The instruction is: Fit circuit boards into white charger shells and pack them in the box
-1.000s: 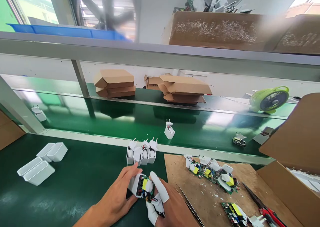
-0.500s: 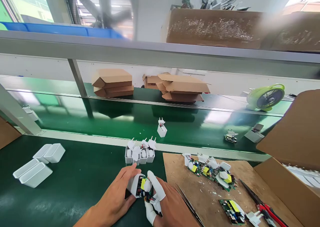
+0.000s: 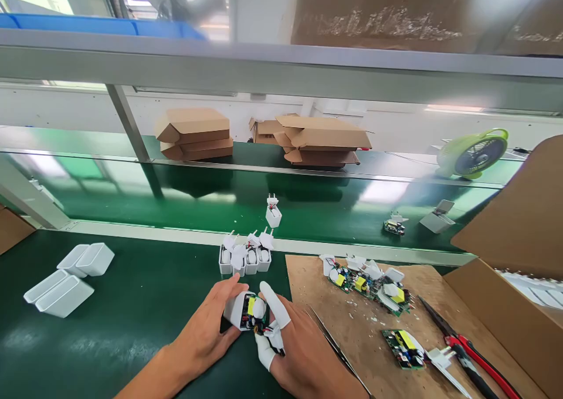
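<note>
My left hand (image 3: 206, 323) is wrapped round a white plastic case (image 3: 235, 310) at the lower middle. A circuit board with yellow and white parts (image 3: 256, 311) sits partly inside the case's open end. On the right of it, my right hand (image 3: 294, 340), with white covers on thumb and forefinger, grips the board and its white plug piece (image 3: 275, 334). Just beyond my hands stands a row of several white cases with plugs (image 3: 246, 259). Tweezers (image 3: 338, 349) lie beside my right hand, partly hidden by it.
Brown cardboard (image 3: 360, 328) at right bears several circuit boards (image 3: 369, 284), one separate board (image 3: 403, 349) and red-handled pliers (image 3: 472, 352). White cases (image 3: 65, 293) lie left. A conveyor belt (image 3: 211, 211) crosses behind, carrying a case with plug (image 3: 273, 214). An open carton (image 3: 497, 311) stands far right.
The view has tilted down, so most things appear a little higher. On the belt, the case, the board and the open box have shifted slightly left. Both hands keep their hold.
</note>
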Tool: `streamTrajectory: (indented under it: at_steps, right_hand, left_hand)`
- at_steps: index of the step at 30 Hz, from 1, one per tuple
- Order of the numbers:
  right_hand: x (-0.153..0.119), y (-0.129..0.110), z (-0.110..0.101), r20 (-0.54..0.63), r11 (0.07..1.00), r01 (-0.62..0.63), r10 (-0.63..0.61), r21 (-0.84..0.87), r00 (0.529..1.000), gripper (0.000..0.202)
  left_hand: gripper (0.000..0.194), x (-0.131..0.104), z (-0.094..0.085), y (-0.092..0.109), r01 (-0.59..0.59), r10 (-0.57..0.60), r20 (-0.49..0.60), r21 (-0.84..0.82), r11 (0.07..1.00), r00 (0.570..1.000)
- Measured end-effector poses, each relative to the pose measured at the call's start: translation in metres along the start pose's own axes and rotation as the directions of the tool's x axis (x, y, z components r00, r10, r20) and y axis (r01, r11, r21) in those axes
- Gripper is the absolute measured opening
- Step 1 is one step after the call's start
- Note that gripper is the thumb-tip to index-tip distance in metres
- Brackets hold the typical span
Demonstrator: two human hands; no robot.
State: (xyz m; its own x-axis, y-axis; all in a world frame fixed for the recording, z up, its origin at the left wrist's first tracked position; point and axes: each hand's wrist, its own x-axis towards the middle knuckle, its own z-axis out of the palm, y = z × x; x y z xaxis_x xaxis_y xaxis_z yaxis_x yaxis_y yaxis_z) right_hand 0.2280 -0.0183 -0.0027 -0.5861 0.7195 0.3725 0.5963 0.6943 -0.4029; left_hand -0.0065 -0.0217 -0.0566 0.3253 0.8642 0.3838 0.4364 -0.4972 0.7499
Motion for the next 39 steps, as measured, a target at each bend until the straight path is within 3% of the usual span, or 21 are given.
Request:
streamTrajectory:
  at_steps: [7,11,15,17,20,24,27,29,32,35,39]
  right_hand:
    - [0.003,-0.003,-0.003,0.055,0.999,0.023,-0.021,-0.040,0.998,0.098]
    - [0.003,-0.003,-0.002,0.091,0.999,0.012,-0.008,-0.039,0.996,0.085]
    - [0.001,0.002,-0.007,0.014,0.999,0.033,-0.033,0.035,0.999,0.067]
    - [0.000,0.006,-0.010,-0.024,0.994,0.013,-0.011,0.110,1.000,0.058]
    - [-0.001,0.014,-0.008,0.002,0.979,-0.011,0.011,0.205,1.000,0.049]
    - [0.002,0.026,0.003,0.019,0.963,0.083,-0.091,0.256,0.996,0.040]
    - [0.003,0.030,0.007,0.025,0.966,0.105,-0.114,0.236,0.993,0.034]
    - [0.001,0.031,0.008,0.070,0.979,0.094,-0.108,0.184,0.992,0.039]
    - [-0.008,0.033,0.013,0.060,0.996,0.063,-0.066,0.062,0.996,0.038]
    - [-0.015,0.033,0.018,0.043,1.000,0.023,-0.023,-0.014,0.999,0.049]
    - [-0.013,0.033,0.016,0.156,0.994,0.037,-0.021,-0.104,0.988,0.068]
  left_hand:
    - [0.084,-0.003,0.002,-0.004,0.003,-0.003,0.007,0.011,1.000,1.000]
    - [0.084,-0.005,0.005,-0.004,0.031,-0.031,0.032,0.015,0.999,0.999]
    - [0.089,-0.002,0.008,-0.001,0.110,-0.072,0.194,-0.193,0.975,0.978]
    - [0.083,0.001,0.006,0.002,0.138,-0.070,0.221,-0.309,0.941,0.973]
    - [0.071,0.007,-0.004,0.008,0.134,-0.074,0.168,-0.385,0.913,0.983]
    - [0.059,0.014,-0.018,0.016,0.084,-0.041,0.125,-0.363,0.928,0.991]
    - [0.032,0.016,-0.018,0.022,0.038,-0.009,0.091,-0.328,0.944,0.996]
    - [0.023,0.017,-0.014,0.027,0.067,-0.057,0.042,-0.299,0.952,0.997]
    - [0.031,0.019,-0.006,0.034,0.129,-0.148,-0.076,-0.208,0.970,0.986]
    - [0.029,0.025,0.000,0.040,0.122,-0.133,-0.198,-0.069,0.990,0.971]
    - [0.032,0.035,0.006,0.042,0.153,-0.142,-0.230,0.030,0.988,0.963]
